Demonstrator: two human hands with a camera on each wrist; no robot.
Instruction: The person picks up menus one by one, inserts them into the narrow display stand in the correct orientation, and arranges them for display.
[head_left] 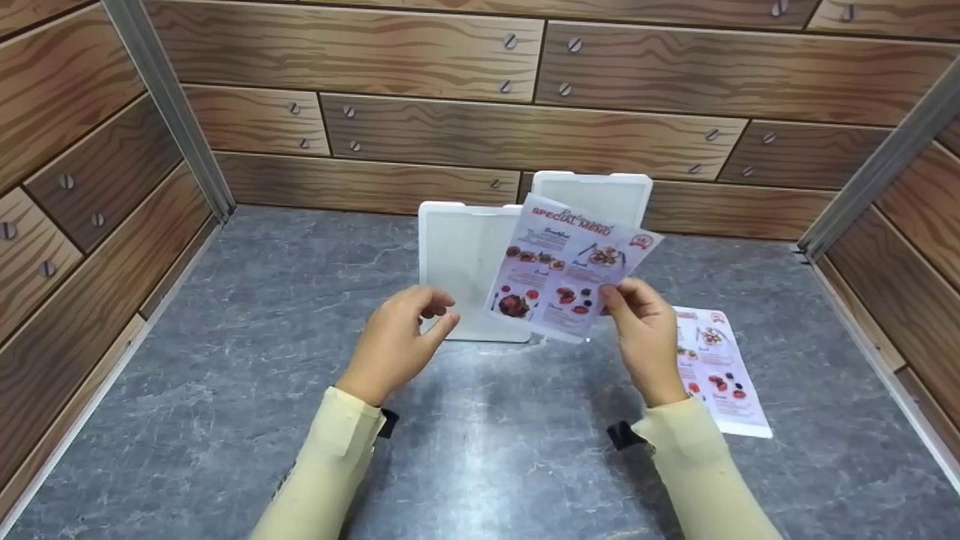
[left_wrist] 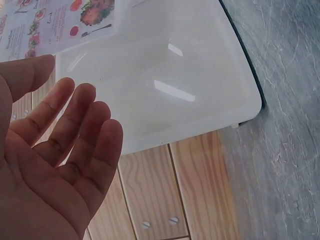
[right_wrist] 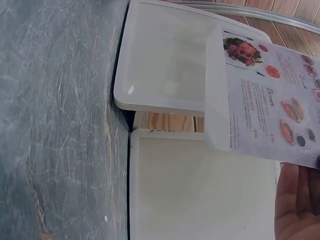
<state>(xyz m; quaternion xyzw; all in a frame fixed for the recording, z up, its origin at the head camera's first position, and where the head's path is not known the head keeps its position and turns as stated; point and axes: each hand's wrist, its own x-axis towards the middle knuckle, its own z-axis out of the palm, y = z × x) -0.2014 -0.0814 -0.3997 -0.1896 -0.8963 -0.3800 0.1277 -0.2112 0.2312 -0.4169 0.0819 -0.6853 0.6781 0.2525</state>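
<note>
Right hand [head_left: 649,341] pinches one menu [head_left: 559,274]; left hand [head_left: 397,341] loosely curved; second menu [head_left: 724,375] on table [head_left: 187,337]; two white frames [head_left: 461,262] upright.

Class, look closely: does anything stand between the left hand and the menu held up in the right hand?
Nothing visible does. Only open space separates the left hand from the menu in the right hand; the nearer panel stands behind that gap, not in it.
</note>
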